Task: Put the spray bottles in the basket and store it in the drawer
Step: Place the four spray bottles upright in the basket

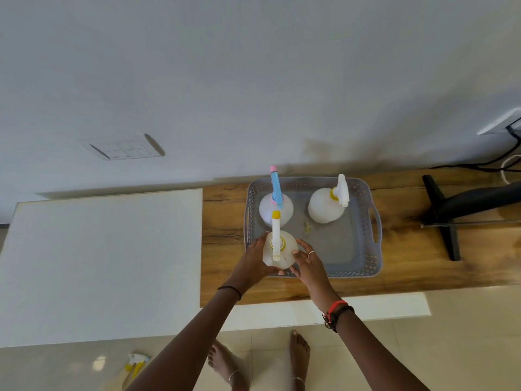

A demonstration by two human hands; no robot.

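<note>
Wood-grain countertop (225,280) carries a grey perforated plastic basket (363,266). At its near-left corner, the left hand (253,259) and right hand (306,262) clasp a translucent white spray bottle with a yellow-tipped trigger (279,249) from either side. Two more bottles stand upright inside. Lowered carelessly, its base may catch the rim, or its nozzle may knock the blue-and-pink-headed bottle (275,208) behind it.

Your grey perforated basket (363,230) sits flat on the wooden top, with two white spray bottles standing upright along its far side: one with a blue and pink trigger head (275,206) at far left, one with a white head and yellow collar (327,206) at far right. You have a third white bottle with a white and yellow trigger (279,246) upright at the basket's near-left corner, held between your two hands.
</note>
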